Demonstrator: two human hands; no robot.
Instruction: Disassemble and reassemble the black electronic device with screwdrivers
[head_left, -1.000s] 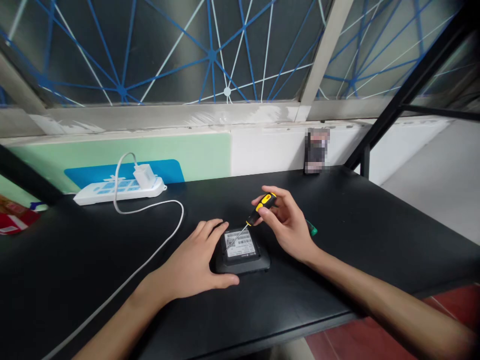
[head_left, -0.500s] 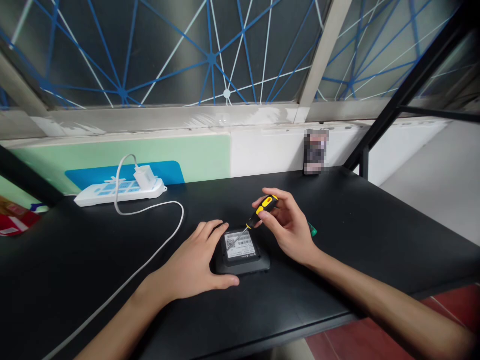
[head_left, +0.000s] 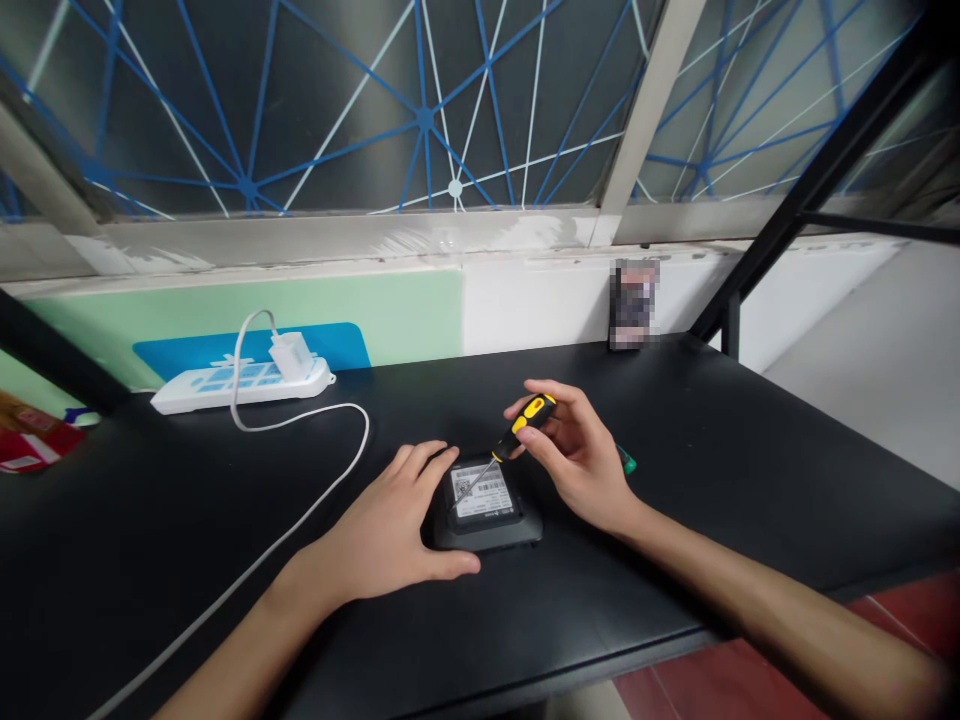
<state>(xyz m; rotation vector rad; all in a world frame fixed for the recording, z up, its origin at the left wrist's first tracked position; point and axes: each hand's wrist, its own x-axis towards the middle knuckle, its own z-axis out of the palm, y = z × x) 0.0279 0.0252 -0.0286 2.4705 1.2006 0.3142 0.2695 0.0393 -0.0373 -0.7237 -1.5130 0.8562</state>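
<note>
A small black electronic device point(head_left: 495, 533) with a printed white label point(head_left: 484, 490) lies flat on the table. My left hand point(head_left: 397, 525) holds its left side, thumb along the near edge and fingers at the far edge. In my right hand point(head_left: 577, 450) is a screwdriver point(head_left: 531, 412) with a black and yellow handle, gripped between thumb and fingers. The thin shaft slants down to the left across the label, its tip near the device's left edge. Whether the tip sits in a screw is too small to tell. A green object point(head_left: 626, 460) shows partly behind my right hand.
A white power strip point(head_left: 244, 385) with a plugged-in charger point(head_left: 291, 355) stands at the back left. Its white cable point(head_left: 300, 515) runs across the table's left side. A blurred phone-like object point(head_left: 634, 305) leans on the wall. A red package point(head_left: 37, 440) lies far left.
Both hands keep their places on the device and the screwdriver. The view has shifted very slightly; the screwdriver's handle looks barely lower.
</note>
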